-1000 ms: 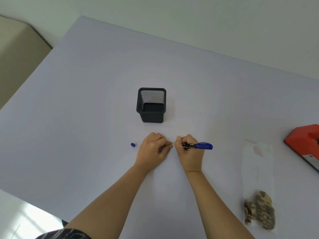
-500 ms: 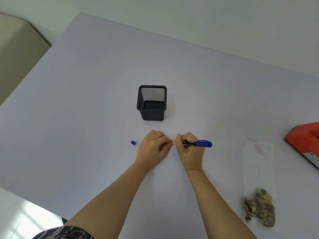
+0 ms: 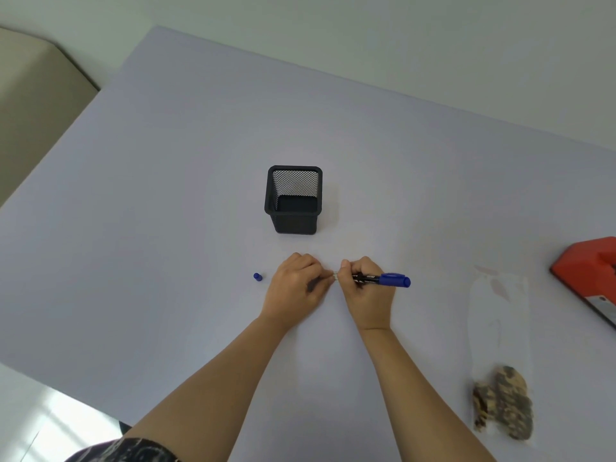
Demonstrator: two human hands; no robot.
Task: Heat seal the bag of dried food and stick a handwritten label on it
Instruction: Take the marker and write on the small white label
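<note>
We find the bag (image 3: 496, 328) flat, well right of the mesh pot (image 3: 293, 225). Just in front of the pot, the right hand (image 3: 368, 295) grips the marker (image 3: 380, 279); the left hand (image 3: 296, 285) pinches a small pale piece (image 3: 336, 276), presumably the label. We advise pressing it flat before writing.

An office-like or home desk setting is suggested by a plain pale table (image 3: 166, 201), a black mesh pen holder (image 3: 293, 223) and a bare wall (image 3: 400, 35).
</note>
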